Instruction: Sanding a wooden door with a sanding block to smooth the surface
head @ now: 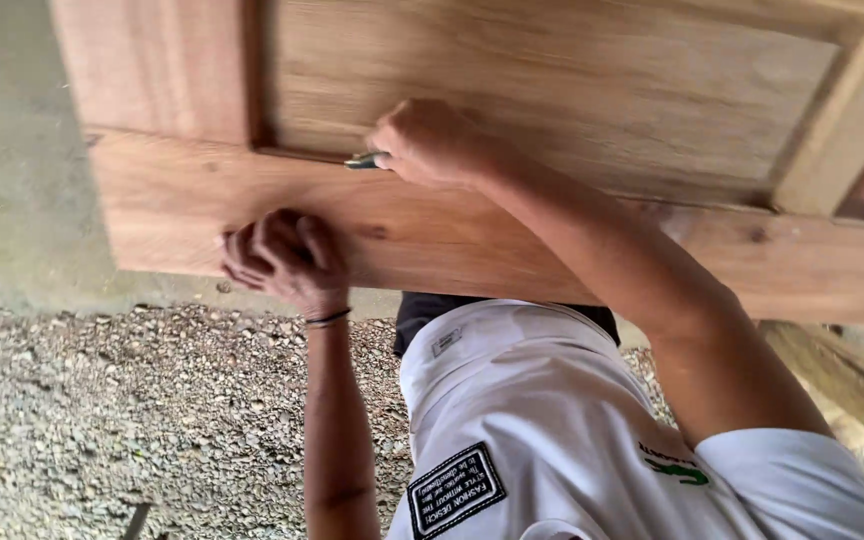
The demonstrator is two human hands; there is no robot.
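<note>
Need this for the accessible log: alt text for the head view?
A person's right hand presses a small green-tipped tool into the groove of a wooden panelled door, while the left hand grips the door's lower edge. The person wears a white shirt; gravel ground lies below.

wooden door (pixel 552 110) | on wooden beam (pixel 842 375), seemingly | gravel ground (pixel 102 420)
</note>
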